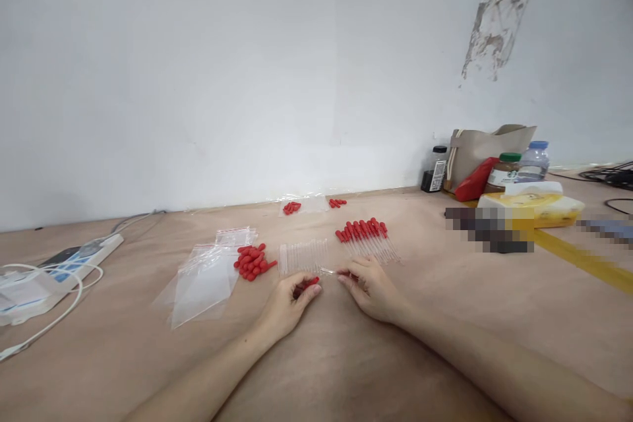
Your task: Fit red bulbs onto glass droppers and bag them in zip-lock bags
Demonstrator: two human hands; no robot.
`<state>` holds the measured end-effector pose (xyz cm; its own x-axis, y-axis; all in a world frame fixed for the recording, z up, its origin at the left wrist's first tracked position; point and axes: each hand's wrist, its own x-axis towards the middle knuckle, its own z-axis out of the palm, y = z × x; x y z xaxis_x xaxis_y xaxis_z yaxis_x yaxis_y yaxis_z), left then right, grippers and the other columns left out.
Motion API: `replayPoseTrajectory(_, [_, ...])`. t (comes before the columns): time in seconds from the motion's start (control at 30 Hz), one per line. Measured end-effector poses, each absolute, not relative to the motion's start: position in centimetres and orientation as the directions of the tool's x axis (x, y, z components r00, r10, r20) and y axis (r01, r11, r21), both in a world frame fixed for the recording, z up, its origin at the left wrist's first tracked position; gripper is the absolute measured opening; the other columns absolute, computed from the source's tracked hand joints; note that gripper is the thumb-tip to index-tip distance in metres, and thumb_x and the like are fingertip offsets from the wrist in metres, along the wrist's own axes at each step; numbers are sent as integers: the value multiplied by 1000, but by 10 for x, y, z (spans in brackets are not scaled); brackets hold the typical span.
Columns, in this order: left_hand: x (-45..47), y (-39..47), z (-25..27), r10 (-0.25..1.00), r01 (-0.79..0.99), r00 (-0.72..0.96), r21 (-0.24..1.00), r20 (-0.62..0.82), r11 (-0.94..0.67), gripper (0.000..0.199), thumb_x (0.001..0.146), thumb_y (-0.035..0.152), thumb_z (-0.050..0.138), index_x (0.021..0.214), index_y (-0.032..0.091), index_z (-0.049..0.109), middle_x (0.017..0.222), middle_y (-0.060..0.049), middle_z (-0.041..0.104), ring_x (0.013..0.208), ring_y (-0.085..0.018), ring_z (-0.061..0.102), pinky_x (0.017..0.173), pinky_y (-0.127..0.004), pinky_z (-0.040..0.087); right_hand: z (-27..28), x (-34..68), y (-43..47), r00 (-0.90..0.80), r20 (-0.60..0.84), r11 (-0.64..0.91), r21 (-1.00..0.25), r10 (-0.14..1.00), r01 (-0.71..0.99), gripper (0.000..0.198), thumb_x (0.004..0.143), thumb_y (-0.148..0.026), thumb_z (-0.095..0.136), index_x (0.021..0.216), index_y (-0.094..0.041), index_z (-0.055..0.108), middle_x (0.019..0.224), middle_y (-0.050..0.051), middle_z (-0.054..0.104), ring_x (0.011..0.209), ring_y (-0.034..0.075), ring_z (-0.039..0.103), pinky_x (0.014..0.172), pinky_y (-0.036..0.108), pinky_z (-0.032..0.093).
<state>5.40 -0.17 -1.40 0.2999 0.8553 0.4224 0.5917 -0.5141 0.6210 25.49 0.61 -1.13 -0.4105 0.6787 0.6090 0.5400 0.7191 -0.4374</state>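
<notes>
One red cap (313, 281) showed, pinched in left hand (288, 299), part hidden; one clear tube (328, 271) pinched in right hand (372, 289), end hidden. Beyond lay one cap pile (251, 262), one tube row (304, 256), too blurry to count. Farther, two small red heaps (291, 208) lay near wall (247, 92).

A left hand (288, 300) holds a red dropper bulb (312, 282); the right hand (370, 287), a thin clear tube (328, 271). Nearby lie piled bulbs (252, 264), bare tubes (304, 256) and red-topped droppers (363, 231).

Jar label (501, 178), bottle label (438, 176) — both are too small to read.
</notes>
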Motion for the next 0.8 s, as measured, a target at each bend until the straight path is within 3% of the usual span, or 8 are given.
replayPoseTrajectory(0.6, [49,-6,-10,761,523,425,554,489,-648,22,88,26,42,86,17,63,77,-4,62,71,-15,56,64,-24,42,-14,256,8,-542,505,739,-417,672,529,18,85,-21,44,84,-23,62,77,-1,64,70,12,54,72,29,28])
replayPoseTrajectory(0.8, [49,-10,-9,746,549,484,506,456,-665,22,88,26,42,84,18,62,75,-3,60,69,-14,55,63,-24,42,-9,261,14,-614,518,795,-269,596,544,21,85,-21,44,89,-25,64,79,0,64,70,12,54,74,31,26])
